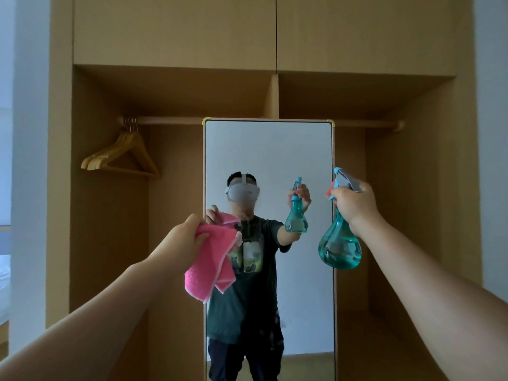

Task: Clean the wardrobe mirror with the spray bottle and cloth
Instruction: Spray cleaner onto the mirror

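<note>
You stand in front of the tall mirror (269, 160), which leans inside the open wooden wardrobe (176, 92). Both of your arms reach out toward the glass.

Your left hand (182, 240) is closed around a pink cloth (213, 266). The fingers (202, 237) pinch its top, and the rest hangs down loose in front of the mirror's lower left side. You cannot tell if the cloth touches the glass.

Your right hand (354, 203) is wrapped tight around the neck of the spray bottle (340, 243). The bottle is see-through teal, with a little water in its round bottom. It hangs at the mirror's right edge, and its blue and grey spray head (343, 178) points at the glass.

Wooden hangers (121, 158) hang on the rail (170, 120) at the upper left.
</note>
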